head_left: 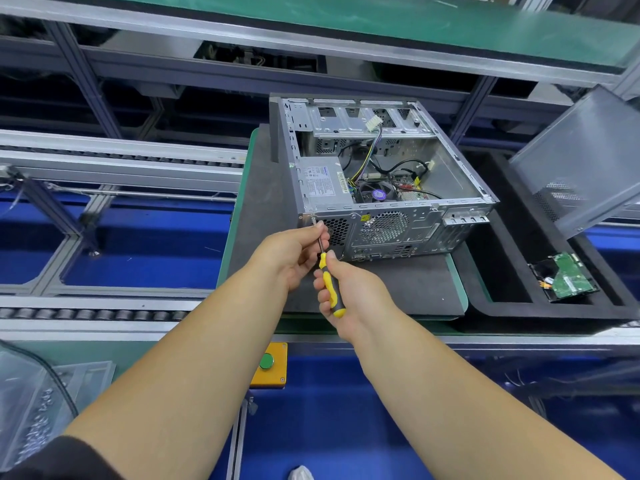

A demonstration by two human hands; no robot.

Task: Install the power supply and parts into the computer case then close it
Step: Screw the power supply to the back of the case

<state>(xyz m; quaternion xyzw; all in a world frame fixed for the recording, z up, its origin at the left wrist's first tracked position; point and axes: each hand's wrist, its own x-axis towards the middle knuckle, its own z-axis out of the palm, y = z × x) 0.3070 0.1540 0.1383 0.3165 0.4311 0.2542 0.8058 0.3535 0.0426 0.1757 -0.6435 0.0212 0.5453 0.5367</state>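
We are driving a screw at the upper left corner of the rear panel of the open grey metal computer case (388,174), which lies on its side on a dark foam mat (263,188) on the green-edged table (460,289). Our right hand (349,292) has its grip wrapped closed around the yellow-and-black handle of the screwdriver (329,282), while our left hand (294,254) pinches the bare steel shaft near the tip to steady it. The grey boxed power supply (323,183) already sits inside the case, in the rear left corner just behind the panel we are working on. The grey perforated side panel (581,161) leans upright to the right, well apart from the case, and a green-boarded hard drive (568,278) lies in a black foam tray (502,265) beside the mat, so we judge the job is far from finished. The risk now is the tip slipping out of the screw head if we push off-axis, which could strip the head or jab our left fingers (320,230) so near the tip. The screw could also cross-thread if it starts crooked; we cannot see its seating.
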